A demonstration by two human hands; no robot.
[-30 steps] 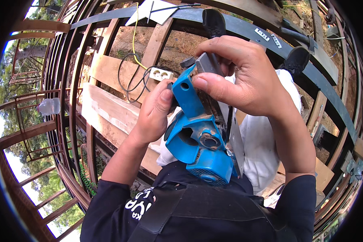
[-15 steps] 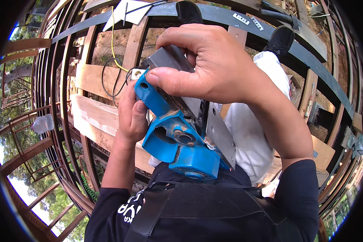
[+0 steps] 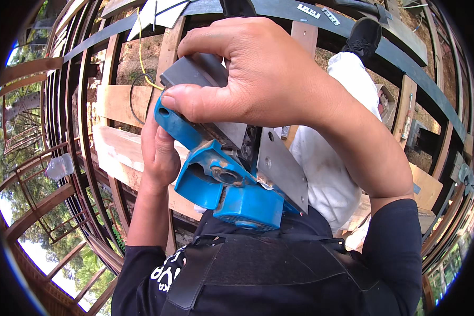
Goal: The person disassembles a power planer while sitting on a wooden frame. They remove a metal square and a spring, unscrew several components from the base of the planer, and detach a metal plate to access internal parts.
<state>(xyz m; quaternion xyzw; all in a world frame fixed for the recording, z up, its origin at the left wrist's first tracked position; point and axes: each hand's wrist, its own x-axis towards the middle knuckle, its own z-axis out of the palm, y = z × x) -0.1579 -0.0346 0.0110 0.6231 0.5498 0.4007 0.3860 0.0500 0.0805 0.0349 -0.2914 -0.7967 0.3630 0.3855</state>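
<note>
Blue power tool (image 3: 231, 184) held up close at chest height, tilted, with grey flat base plate (image 3: 282, 168) facing right and round blue housing at the bottom. Right hand (image 3: 258, 84) clamped over the top of the blue power tool, thumb pressed along the upper blue edge, fingers curled over a dark grey block (image 3: 195, 71) at the tool's top. Left hand (image 3: 160, 150) just left of the blue power tool, palm against its side, fingers wrapped behind the body and mostly hidden; cannot tell how tightly closed. Both hands on the same tool, close together, 1 above and 1 beside. Black sleeves and black chest strap (image 3: 205, 268) directly below the blue power tool. Wooden planks (image 3: 116, 152) behind and left of the tool, laid across a dark curved metal frame (image 3: 84, 121). Yellow cable (image 3: 141, 52) above and left of the tool, running over the planks. Clear plastic bottle (image 3: 59, 166) well left of the tool, on the frame. White trouser leg (image 3: 326, 174) just right of the tool, with a black shoe (image 3: 364, 34) far above it.
</note>
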